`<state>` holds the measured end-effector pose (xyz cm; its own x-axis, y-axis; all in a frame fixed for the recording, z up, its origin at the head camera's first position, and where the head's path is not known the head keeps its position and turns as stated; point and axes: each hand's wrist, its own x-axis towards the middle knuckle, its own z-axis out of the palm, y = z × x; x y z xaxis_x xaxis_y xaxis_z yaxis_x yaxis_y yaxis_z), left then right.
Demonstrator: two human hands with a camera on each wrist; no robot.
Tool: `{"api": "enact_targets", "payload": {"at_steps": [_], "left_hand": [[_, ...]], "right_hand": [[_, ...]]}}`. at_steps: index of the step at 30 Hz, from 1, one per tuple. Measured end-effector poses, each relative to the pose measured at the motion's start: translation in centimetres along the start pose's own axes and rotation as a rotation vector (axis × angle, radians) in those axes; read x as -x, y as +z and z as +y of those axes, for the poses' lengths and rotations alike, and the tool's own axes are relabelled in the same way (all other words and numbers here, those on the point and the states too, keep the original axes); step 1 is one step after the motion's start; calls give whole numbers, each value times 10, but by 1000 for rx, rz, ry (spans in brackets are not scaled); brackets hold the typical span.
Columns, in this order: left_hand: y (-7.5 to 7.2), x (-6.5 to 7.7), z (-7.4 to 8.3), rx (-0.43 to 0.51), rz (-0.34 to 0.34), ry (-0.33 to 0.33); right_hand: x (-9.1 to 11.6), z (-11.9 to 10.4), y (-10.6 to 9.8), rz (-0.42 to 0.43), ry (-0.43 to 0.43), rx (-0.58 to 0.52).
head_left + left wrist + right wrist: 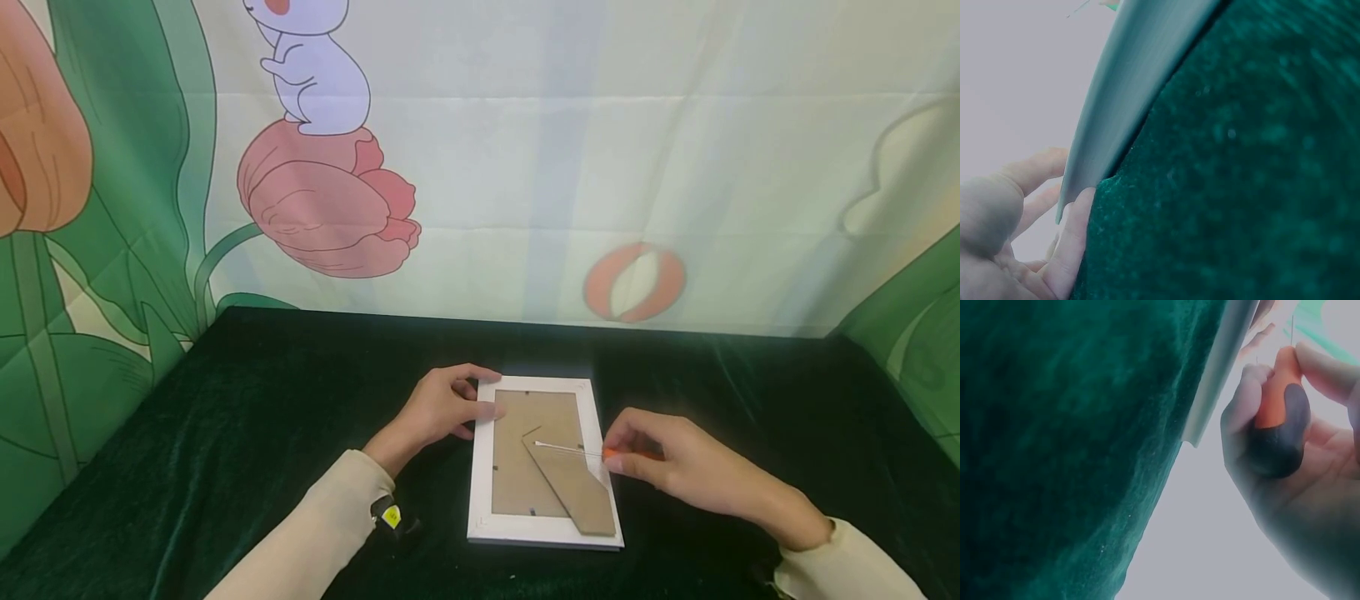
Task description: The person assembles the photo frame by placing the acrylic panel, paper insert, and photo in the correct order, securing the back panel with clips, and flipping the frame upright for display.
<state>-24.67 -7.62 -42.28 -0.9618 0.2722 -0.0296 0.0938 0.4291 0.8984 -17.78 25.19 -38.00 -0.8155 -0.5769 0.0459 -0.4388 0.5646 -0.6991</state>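
A white picture frame lies on the dark green cloth with its brown backing board facing up. A brown stand leg slants across the board, its wide end over the lower right corner. My left hand grips the frame's upper left edge, thumb on top and fingers along the side. In my right hand, at the frame's right edge, I hold a screwdriver by its orange and black handle. Its thin shaft points left over the board, with the tip near the leg's upper end; contact cannot be made out.
Several small dark tabs sit around the backing board's edge. Dark green velvet cloth covers the table. Behind it hangs a printed curtain with flowers and a rabbit. A black device with a yellow label is at my left wrist.
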Motion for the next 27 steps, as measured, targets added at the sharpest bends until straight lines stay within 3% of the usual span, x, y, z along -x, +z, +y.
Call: {"api": "enact_targets", "payload": {"at_steps": [8,19,27], "left_hand": [[0,0,0,3,-1,-3],[0,0,-1,16,-10,3],[-1,1,0,9,-9,4]], "right_hand": [[-1,3,-3,60,89,-29],[-4,3,-15,213,144,43],[-17,10,-28,289,174,94]]}}
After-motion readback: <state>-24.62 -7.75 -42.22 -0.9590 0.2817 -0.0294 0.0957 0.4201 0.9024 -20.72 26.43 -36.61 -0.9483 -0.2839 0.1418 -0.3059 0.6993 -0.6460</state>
